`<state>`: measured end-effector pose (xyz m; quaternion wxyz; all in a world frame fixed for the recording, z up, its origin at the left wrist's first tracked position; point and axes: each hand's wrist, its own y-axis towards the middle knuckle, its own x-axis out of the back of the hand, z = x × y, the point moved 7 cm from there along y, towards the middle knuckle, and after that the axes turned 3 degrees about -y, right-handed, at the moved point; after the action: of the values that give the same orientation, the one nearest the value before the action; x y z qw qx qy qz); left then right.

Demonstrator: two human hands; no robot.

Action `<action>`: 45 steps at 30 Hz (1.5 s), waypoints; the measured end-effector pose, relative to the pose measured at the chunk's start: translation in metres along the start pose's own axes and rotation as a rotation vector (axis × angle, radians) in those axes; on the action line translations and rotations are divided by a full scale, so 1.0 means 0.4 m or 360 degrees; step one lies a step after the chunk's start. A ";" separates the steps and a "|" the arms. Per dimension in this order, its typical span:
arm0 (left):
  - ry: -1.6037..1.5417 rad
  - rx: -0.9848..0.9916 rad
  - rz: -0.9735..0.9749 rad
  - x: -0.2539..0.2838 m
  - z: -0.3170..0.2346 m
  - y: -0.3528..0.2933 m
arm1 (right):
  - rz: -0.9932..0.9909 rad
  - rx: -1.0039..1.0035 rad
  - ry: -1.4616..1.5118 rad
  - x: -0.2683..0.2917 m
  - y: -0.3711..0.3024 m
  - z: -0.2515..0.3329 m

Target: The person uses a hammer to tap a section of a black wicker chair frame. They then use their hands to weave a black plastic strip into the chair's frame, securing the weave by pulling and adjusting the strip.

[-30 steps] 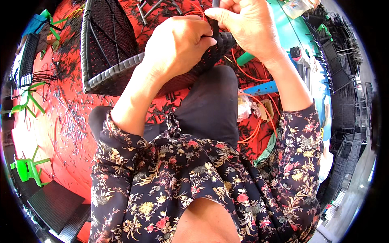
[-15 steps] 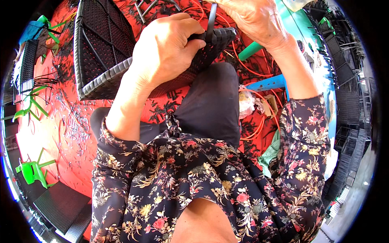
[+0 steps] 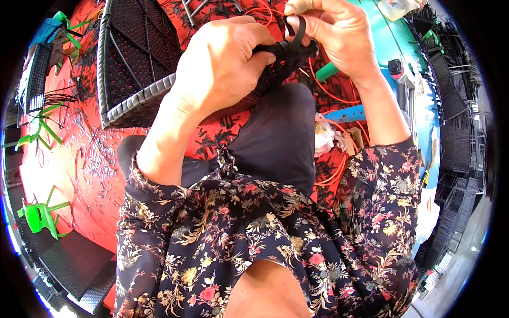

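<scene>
A black woven wicker frame (image 3: 139, 98), its rim wrapped in flat strip, rests across my lap and leans up to the left. My left hand (image 3: 220, 66) is closed on the frame's upper edge, thumb and fingers pinching the wrapped rim. Just right of it, a flat black strip (image 3: 300, 33) loops up from the rim. My right hand (image 3: 339, 37) pinches that strip between thumb and fingers, above the frame's right corner. Part of the strip is hidden behind the fingers.
The red floor (image 3: 87, 175) is strewn with black strip offcuts. Orange-red tubing (image 3: 339, 172) and a plastic bag (image 3: 324, 137) lie beside my knee. A teal table (image 3: 384, 42) stands to the right, a green chair (image 3: 42, 217) at far left. Black woven panels (image 3: 77, 262) lie lower left.
My right hand has come down and closer to the rim, and the strip, upright before, now bends into a loop. The left hand keeps its grip, shifted very slightly.
</scene>
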<state>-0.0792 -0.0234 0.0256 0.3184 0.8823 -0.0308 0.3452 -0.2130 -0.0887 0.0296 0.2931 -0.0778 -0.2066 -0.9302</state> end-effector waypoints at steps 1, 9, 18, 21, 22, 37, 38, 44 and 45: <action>-0.0016 -0.0017 -0.0003 -0.002 -0.001 0.001 | 0.0030 0.0113 -0.0095 -0.001 0.002 0.009; -0.0080 -0.0067 -0.0056 0.002 -0.005 -0.002 | 0.0076 0.0339 -0.0151 -0.020 0.008 0.020; -0.0104 -0.0058 -0.0116 -0.001 -0.014 -0.003 | 0.0031 0.0171 -0.0264 -0.011 -0.001 -0.012; -0.0055 -0.0040 -0.0138 -0.004 -0.010 -0.005 | -0.0006 0.0133 -0.0230 -0.011 -0.008 -0.025; -0.0040 -0.0041 -0.0152 -0.005 -0.009 -0.007 | -0.0006 0.0123 -0.0218 -0.011 -0.012 -0.028; -0.0082 0.0126 -0.0140 0.003 -0.006 -0.009 | -0.0029 0.0401 -0.0367 -0.024 -0.017 -0.015; -0.0082 0.0140 -0.0141 0.000 -0.004 -0.009 | -0.0003 0.0393 -0.0373 -0.025 -0.021 -0.015; -0.0068 0.0315 -0.0071 -0.008 0.006 -0.008 | 0.0095 0.0173 -0.0402 -0.034 -0.022 -0.021; -0.0083 0.0358 -0.0043 -0.010 0.008 -0.007 | 0.0115 0.0020 -0.0501 -0.034 -0.021 -0.008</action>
<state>-0.0795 -0.0237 0.0197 0.2209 0.9216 0.0117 0.3190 -0.2068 -0.0767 0.0201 0.2908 -0.2281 -0.2529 -0.8941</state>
